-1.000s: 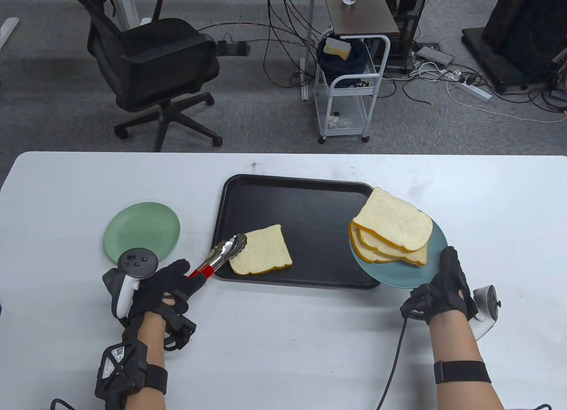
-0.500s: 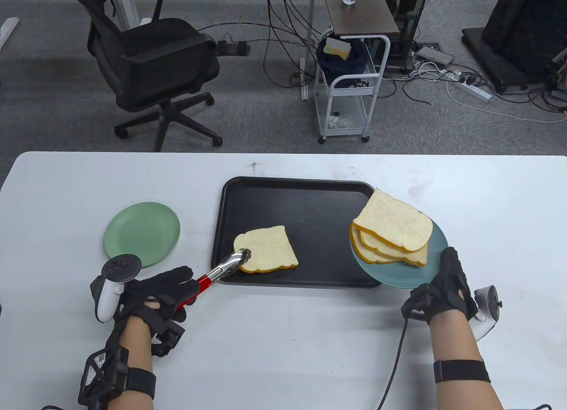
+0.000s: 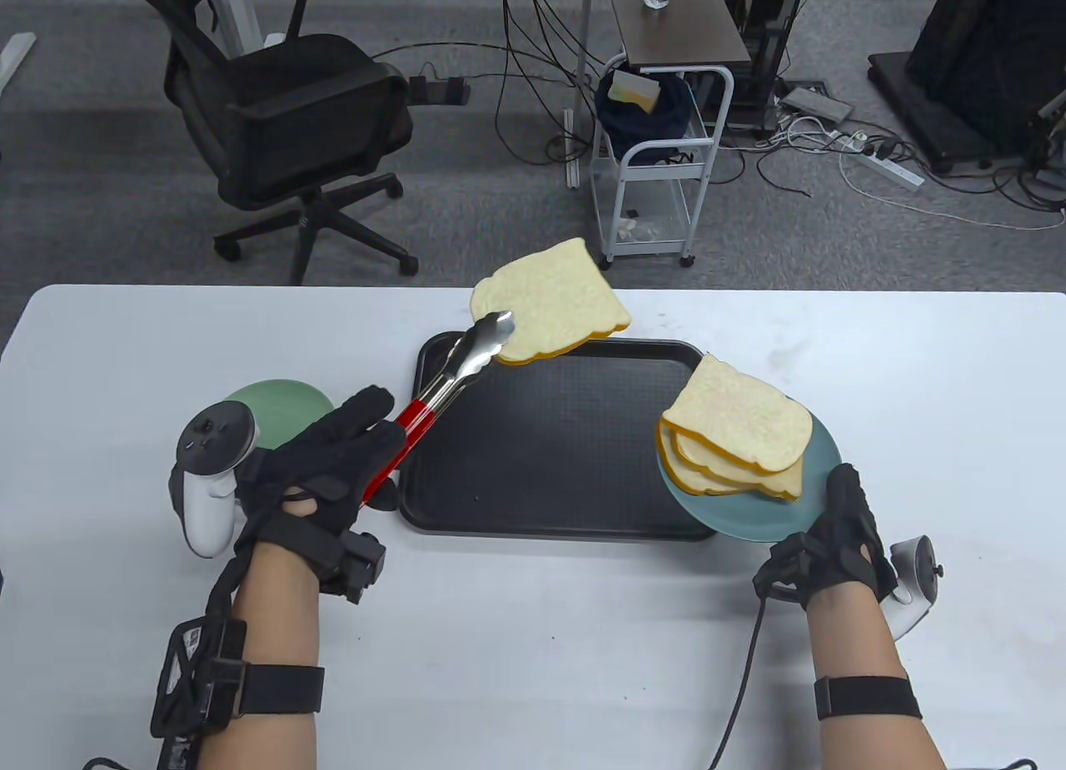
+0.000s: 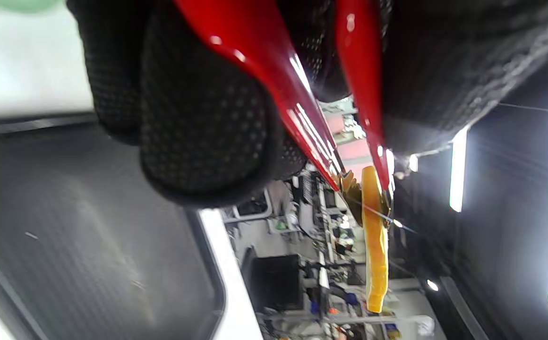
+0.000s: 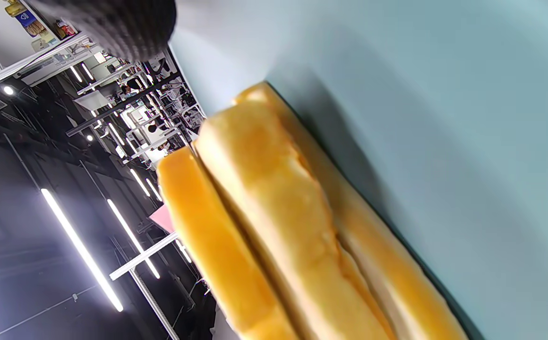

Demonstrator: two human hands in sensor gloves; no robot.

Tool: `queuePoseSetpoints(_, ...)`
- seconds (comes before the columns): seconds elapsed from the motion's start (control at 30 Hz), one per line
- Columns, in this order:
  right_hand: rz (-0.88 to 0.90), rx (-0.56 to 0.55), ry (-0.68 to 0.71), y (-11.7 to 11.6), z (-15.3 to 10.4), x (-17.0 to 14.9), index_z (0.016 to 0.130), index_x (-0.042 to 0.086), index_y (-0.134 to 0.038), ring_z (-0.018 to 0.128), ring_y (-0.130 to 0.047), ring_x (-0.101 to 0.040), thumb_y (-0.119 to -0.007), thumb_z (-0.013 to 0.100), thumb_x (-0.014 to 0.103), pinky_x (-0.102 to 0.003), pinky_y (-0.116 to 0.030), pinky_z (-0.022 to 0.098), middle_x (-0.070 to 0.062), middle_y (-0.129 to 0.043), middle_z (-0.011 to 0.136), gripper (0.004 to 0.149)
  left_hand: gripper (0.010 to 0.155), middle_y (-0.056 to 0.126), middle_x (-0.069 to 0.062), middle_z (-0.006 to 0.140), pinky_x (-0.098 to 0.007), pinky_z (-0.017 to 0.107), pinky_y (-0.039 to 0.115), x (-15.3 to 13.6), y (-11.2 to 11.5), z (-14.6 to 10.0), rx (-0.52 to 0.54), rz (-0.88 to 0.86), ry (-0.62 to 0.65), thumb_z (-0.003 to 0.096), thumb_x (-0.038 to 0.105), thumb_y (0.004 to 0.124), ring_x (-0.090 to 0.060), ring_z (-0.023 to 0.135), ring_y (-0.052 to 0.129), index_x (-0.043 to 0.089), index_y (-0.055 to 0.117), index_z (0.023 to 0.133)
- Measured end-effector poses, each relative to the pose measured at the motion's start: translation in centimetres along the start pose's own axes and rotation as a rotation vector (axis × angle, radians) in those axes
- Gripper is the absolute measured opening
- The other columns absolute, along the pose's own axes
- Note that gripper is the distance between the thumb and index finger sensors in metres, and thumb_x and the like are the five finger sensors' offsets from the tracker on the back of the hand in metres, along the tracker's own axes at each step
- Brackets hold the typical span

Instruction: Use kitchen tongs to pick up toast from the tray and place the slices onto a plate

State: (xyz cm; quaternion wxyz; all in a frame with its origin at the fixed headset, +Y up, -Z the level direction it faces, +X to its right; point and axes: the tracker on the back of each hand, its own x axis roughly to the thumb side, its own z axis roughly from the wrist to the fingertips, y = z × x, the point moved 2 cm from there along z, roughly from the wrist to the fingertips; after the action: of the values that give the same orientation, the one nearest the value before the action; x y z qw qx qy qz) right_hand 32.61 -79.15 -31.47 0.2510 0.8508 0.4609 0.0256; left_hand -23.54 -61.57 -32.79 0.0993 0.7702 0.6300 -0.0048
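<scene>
Clearly the left hand (image 3: pixel 333 462) is squeezing the red handles of the tongs (image 3: pixel 454 370), whose tips are clamping one corner of the lifted slice (image 3: pixel 550 308), hanging above the tray's (image 3: pixel 541 454) far edge. With so little held, it is risking a swing or slip. Its flat face is pointing upward, its long axis running rightward from the tips. Right hand (image 3: pixel 833 537) is gripping the blue plate (image 3: pixel 749 512), bearing stacked toast (image 3: pixel 741 441).
</scene>
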Motion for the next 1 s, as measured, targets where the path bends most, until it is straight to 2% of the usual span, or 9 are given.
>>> queuePoseSetpoints(0.1,0.002,0.001,0.002,0.0,0.0,0.0,0.091,0.023,-0.051,0.050,-0.100,-0.036,-0.060,0.051,0.052,-0.047,-0.091,0.032,-0.017,-0.079,0.083,0.050,0.067,0.103,-0.008,0.077,-0.043,0.046,0.093,2.5,3.6,0.4,-0.065,0.000,0.057,0.0393,0.053,0.096,-0.023,0.032,0.110,0.033,0.069,0.097)
queuePoseSetpoints(0.17,0.003,0.002,0.003,0.0,0.0,0.0,0.091,0.023,-0.050,0.050,-0.100,-0.036,-0.060,0.051,0.052,-0.047,-0.091,0.032,-0.017,-0.079,0.083,0.050,0.067,0.103,-0.009,0.077,-0.043,0.045,0.093,3.0,6.2,0.8,-0.117,0.005,0.072,0.0396,0.053,0.096,-0.023,0.032,0.110,0.033,0.069,0.097)
queuePoseSetpoints(0.3,0.005,0.005,0.004,0.0,0.1,0.0,0.091,0.023,-0.051,0.050,-0.100,-0.036,-0.060,0.051,0.052,-0.047,-0.091,0.032,-0.017,-0.079,0.083,0.050,0.067,0.103,-0.009,0.077,-0.043,0.045,0.093,2.2,11.5,1.8,-0.214,0.024,0.071,0.0397,0.053,0.095,-0.023,0.031,0.111,0.032,0.069,0.097)
queuePoseSetpoints(0.43,0.017,0.000,0.005,0.1,0.1,0.1,0.091,0.023,-0.050,0.050,-0.100,-0.036,-0.060,0.050,0.052,-0.047,-0.091,0.033,-0.016,-0.079,0.083,0.050,0.067,0.103,-0.009,0.076,-0.043,0.044,0.093,0.4,14.8,2.4,-0.281,0.043,0.046,0.0397,0.052,0.095,-0.023,0.031,0.111,0.031,0.070,0.097)
queuePoseSetpoints(0.53,0.022,-0.010,0.007,0.2,0.0,0.1,0.091,0.024,-0.050,0.050,-0.100,-0.036,-0.060,0.050,0.052,-0.047,-0.091,0.033,-0.016,-0.079,0.083,0.050,0.067,0.103,-0.010,0.076,-0.043,0.044,0.093,-0.9,16.0,2.4,-0.307,0.073,0.027,0.0398,0.052,0.095,-0.023,0.031,0.111,0.031,0.069,0.097)
queuePoseSetpoints(0.7,0.024,-0.009,0.004,0.1,0.0,0.1,0.091,0.024,-0.050,0.050,-0.100,-0.036,-0.060,0.051,0.052,-0.047,-0.091,0.033,-0.016,-0.078,0.083,0.050,0.067,0.103,-0.009,0.077,-0.043,0.045,0.093,-2.6,16.5,2.2,-0.313,0.133,-0.006,0.0398,0.052,0.095,-0.023,0.032,0.111,0.031,0.069,0.098)
queuePoseSetpoints(0.9,0.034,0.002,0.003,0.1,-0.1,0.1,0.091,0.023,-0.050,0.050,-0.100,-0.036,-0.060,0.051,0.052,-0.047,-0.091,0.032,-0.017,-0.079,0.083,0.050,0.068,0.103,-0.008,0.079,-0.043,0.046,0.093,-4.4,16.2,2.0,-0.299,0.165,-0.039,0.0390,0.055,0.095,-0.023,0.033,0.110,0.031,0.069,0.097)
queuePoseSetpoints(1.0,0.029,-0.001,0.006,0.1,-0.1,0.2,0.091,0.023,-0.050,0.050,-0.100,-0.036,-0.060,0.051,0.052,-0.047,-0.091,0.032,-0.017,-0.079,0.083,0.050,0.078,0.099,-0.007,0.085,-0.044,0.048,0.091,-4.5,15.5,1.8,-0.300,0.162,-0.035,0.0346,0.064,0.095,-0.022,0.039,0.110,0.031,0.066,0.099)
